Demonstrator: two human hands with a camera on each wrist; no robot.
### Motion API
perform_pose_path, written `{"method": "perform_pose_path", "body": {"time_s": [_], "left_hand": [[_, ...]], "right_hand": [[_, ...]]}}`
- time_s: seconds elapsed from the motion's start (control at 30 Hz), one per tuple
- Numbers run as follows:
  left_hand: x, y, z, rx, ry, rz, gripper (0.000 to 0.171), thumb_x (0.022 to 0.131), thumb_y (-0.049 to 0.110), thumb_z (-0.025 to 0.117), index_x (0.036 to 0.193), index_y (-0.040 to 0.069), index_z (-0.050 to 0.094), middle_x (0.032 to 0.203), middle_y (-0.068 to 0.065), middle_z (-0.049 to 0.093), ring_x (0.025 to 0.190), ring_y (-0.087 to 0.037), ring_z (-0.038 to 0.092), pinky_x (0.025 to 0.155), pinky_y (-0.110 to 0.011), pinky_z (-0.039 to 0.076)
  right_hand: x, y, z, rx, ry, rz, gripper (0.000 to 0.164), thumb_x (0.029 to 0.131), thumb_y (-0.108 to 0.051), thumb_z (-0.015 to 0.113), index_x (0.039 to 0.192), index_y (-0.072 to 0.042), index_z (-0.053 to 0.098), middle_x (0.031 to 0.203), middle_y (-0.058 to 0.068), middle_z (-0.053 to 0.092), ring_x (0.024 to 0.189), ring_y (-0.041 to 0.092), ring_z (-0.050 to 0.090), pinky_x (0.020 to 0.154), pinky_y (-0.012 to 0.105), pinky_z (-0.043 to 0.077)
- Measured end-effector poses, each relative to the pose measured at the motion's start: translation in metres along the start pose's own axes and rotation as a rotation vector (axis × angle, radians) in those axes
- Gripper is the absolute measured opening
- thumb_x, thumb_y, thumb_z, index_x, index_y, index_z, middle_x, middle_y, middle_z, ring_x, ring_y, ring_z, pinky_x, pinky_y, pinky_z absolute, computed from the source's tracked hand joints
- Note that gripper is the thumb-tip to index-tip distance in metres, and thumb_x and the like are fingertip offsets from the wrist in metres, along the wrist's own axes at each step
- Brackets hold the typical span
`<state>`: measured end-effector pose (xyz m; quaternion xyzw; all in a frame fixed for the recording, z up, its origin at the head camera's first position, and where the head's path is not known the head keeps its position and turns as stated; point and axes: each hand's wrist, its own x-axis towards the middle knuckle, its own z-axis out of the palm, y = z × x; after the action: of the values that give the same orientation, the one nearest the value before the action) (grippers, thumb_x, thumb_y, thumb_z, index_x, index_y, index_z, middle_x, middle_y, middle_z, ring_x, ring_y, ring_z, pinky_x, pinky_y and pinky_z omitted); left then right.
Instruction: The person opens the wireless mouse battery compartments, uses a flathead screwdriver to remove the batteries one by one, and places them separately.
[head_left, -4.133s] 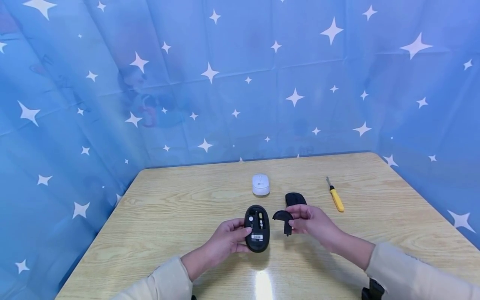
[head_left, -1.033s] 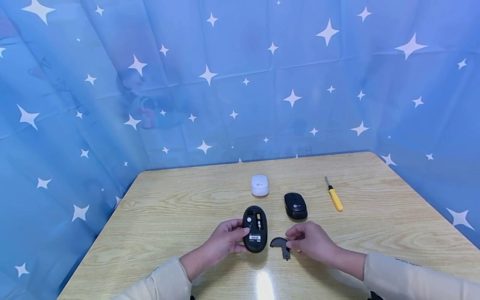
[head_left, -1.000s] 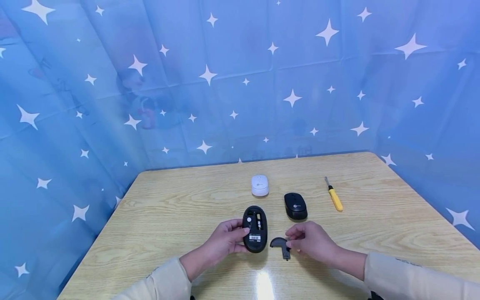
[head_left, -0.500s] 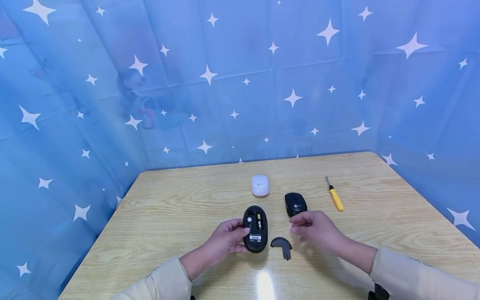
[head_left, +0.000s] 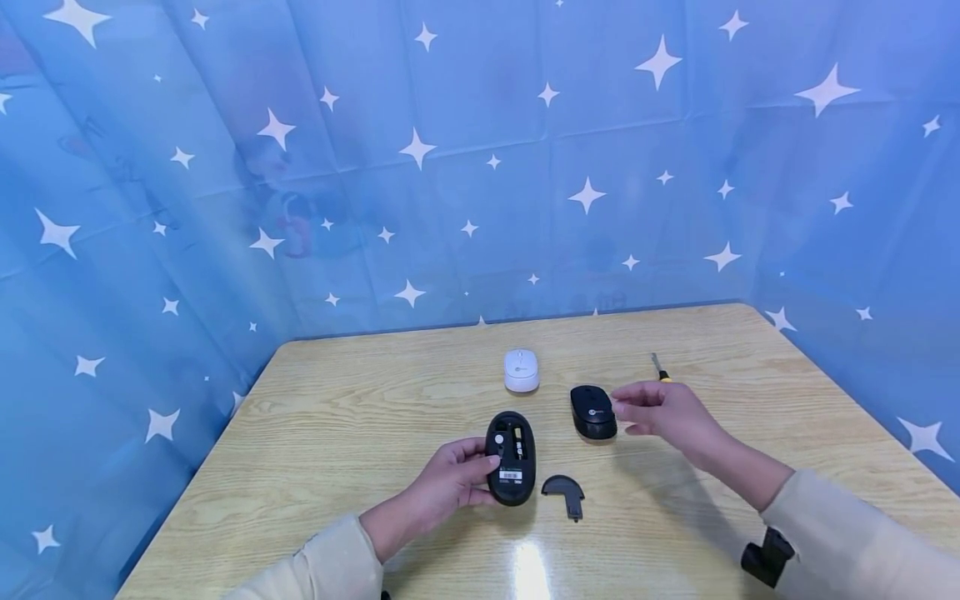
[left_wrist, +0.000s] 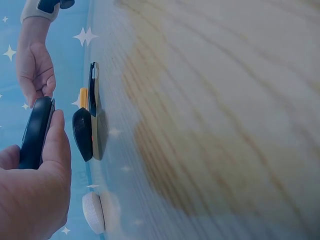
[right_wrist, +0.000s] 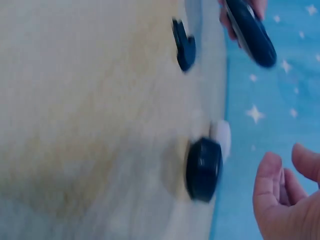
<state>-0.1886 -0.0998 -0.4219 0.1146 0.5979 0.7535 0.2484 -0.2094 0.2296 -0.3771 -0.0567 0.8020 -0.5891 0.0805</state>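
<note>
My left hand [head_left: 455, 477] grips a black computer mouse [head_left: 511, 475], turned so its underside faces me. Its battery compartment is uncovered, and a battery [head_left: 518, 442] sits inside. On the table to its right lies the detached black battery cover [head_left: 564, 492], a half-round plate with a tab. My right hand [head_left: 667, 414] is raised beside a second black mouse [head_left: 592, 410], fingers loosely bent and holding nothing; the right wrist view shows space between thumb and fingers. Behind that hand, a screwdriver [head_left: 659, 365] shows only its shaft and a bit of handle.
A white mouse [head_left: 521, 371] stands farther back on the wooden table [head_left: 360, 400]. Behind the table's far edge hangs a blue curtain [head_left: 480, 167] with white stars.
The right hand has set the battery cover on the table, let go, and moved away to the right and back, now covering most of the screwdriver. The left hand has hardly moved.
</note>
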Motion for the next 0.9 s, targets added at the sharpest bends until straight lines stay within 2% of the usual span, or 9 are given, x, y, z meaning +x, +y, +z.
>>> {"method": "perform_pose_path", "body": {"time_s": [0.13, 0.37, 0.5, 0.7, 0.9], "left_hand": [[0.0, 0.0, 0.0, -0.002, -0.007, -0.002, 0.043, 0.097, 0.007, 0.055, 0.131, -0.015, 0.043, 0.113, -0.022, 0.063, 0.094, -0.028, 0.067, 0.081, -0.038, 0.058], [0.0, 0.0, 0.001, -0.006, 0.002, 0.003, 0.042, 0.096, 0.007, 0.056, 0.131, -0.015, 0.044, 0.113, -0.023, 0.063, 0.095, -0.03, 0.066, 0.081, -0.04, 0.058], [0.0, 0.001, 0.001, -0.005, 0.003, 0.001, 0.043, 0.096, 0.007, 0.056, 0.131, -0.015, 0.044, 0.113, -0.022, 0.063, 0.095, -0.031, 0.066, 0.082, -0.04, 0.058], [0.0, 0.001, 0.002, 0.0, 0.001, -0.001, 0.043, 0.096, 0.008, 0.056, 0.131, -0.015, 0.044, 0.113, -0.022, 0.063, 0.096, -0.031, 0.066, 0.083, -0.04, 0.058], [0.0, 0.0, 0.002, 0.002, 0.001, 0.0, 0.042, 0.096, 0.008, 0.056, 0.13, -0.015, 0.045, 0.112, -0.022, 0.063, 0.096, -0.032, 0.066, 0.082, -0.04, 0.058]], "right_hand": [[0.007, 0.004, -0.02, -0.012, 0.034, 0.014, 0.05, 0.096, -0.019, 0.063, 0.132, 0.012, 0.049, 0.13, 0.028, 0.052, 0.109, 0.032, 0.06, 0.088, 0.038, 0.055], [0.018, 0.017, -0.058, -0.045, 0.087, 0.058, 0.055, 0.097, -0.023, 0.062, 0.136, 0.012, 0.044, 0.127, 0.024, 0.055, 0.098, 0.011, 0.063, 0.092, 0.041, 0.053], [0.021, 0.027, -0.074, -0.034, 0.093, 0.096, 0.057, 0.097, -0.022, 0.061, 0.138, 0.013, 0.041, 0.127, 0.022, 0.055, 0.099, 0.012, 0.063, 0.092, 0.039, 0.053], [0.025, 0.039, -0.088, -0.033, 0.104, 0.143, 0.059, 0.097, -0.02, 0.06, 0.14, 0.014, 0.037, 0.135, 0.027, 0.048, 0.099, 0.01, 0.063, 0.093, 0.038, 0.052], [0.03, 0.053, -0.096, -0.043, 0.078, 0.189, 0.063, 0.097, -0.022, 0.062, 0.139, 0.016, 0.035, 0.131, 0.028, 0.053, 0.1, 0.019, 0.065, 0.091, 0.037, 0.054]]}}
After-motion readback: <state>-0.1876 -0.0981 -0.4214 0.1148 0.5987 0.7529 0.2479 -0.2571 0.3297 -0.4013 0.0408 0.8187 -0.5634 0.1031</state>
